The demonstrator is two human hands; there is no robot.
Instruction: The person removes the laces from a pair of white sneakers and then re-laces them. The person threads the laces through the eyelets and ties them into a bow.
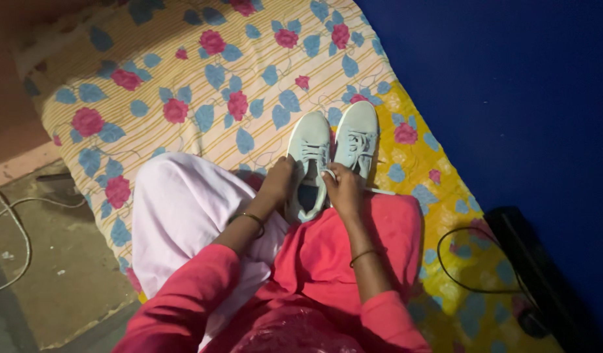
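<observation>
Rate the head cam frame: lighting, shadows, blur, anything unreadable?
Head view: dim, warm indoor light, no glare; the pale sneakers are the brightest area, laces readable. Left hand and right hand are darkish but sharp enough, no clear motion blur. The blue wall is saturated and featureless; the black box and its cable sink into shadow at lower right; the floor at left is murky.

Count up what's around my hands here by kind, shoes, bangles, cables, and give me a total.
Pale green lace-up shoes: 2, left shoe, right shoe
Wrist bangles: 2, left bangle, right bangle
Loose cables: 2, grey cable on the floor, black cable on the mattress
Total: 6
</observation>
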